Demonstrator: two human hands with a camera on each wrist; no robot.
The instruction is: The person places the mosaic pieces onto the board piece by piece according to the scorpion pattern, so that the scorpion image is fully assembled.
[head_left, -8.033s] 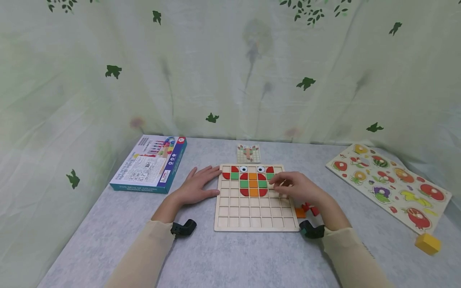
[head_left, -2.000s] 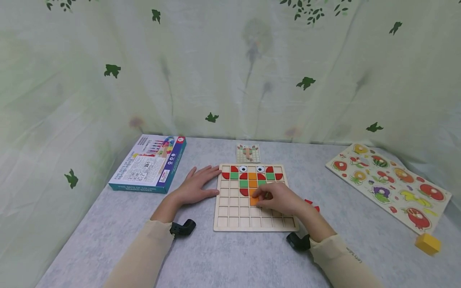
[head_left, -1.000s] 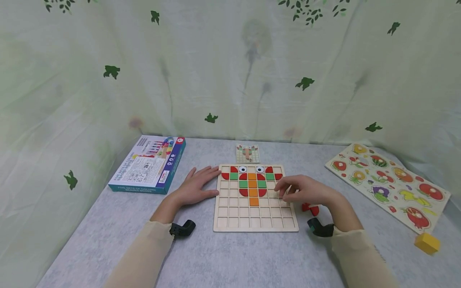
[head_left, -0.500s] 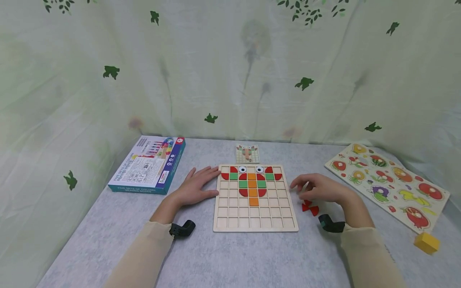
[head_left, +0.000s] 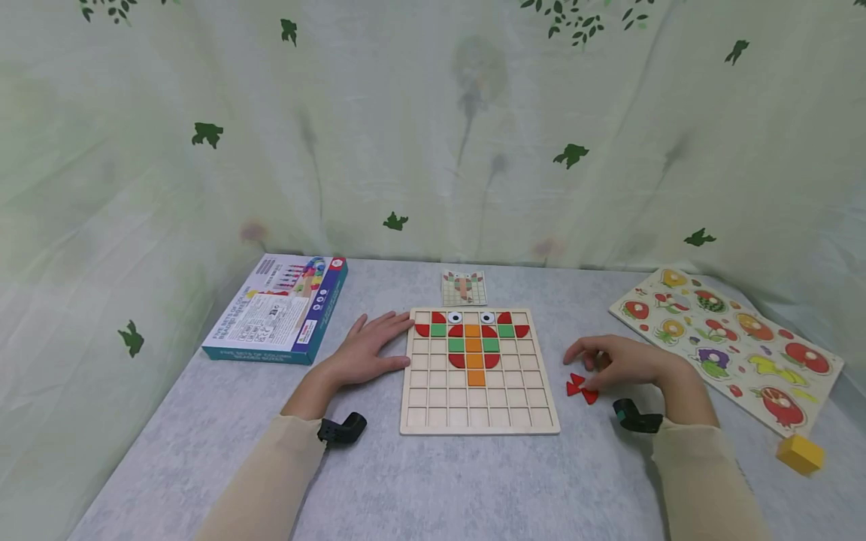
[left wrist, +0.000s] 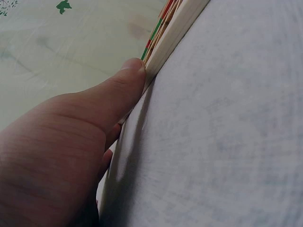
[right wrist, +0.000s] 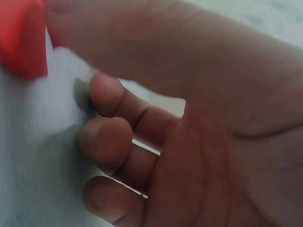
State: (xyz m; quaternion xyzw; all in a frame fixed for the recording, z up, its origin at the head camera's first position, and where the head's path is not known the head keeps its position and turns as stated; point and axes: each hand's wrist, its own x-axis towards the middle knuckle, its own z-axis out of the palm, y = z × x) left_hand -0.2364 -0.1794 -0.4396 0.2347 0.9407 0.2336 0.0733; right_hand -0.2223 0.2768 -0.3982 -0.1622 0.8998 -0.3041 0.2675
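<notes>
In the head view, a wooden grid board [head_left: 436,417] lies flat on the table. Red, green and orange pieces plus two eye pieces fill cells in its upper half, with an orange square [head_left: 476,378] lowest in the middle column. My left hand [head_left: 367,348] rests at the board's left edge, fingers spread; its thumb touches the edge in the left wrist view. To the right of the board, my right hand [head_left: 625,362] hovers low over small red pieces [head_left: 575,383], fingers loosely bent. The right wrist view has its thumb by a red piece [right wrist: 21,42]; contact is unclear.
Behind the board lies a small pattern card [head_left: 464,288]. A blue-and-white box [head_left: 277,308] is at the back left. On the right are a fruit puzzle board [head_left: 737,349] and a yellow block [head_left: 801,454]. A printed curtain [head_left: 433,135] closes off the back.
The orange piece that lay beside the board is now in the middle column. My right hand has left the board and moved right to the red pieces. My left hand stays put.
</notes>
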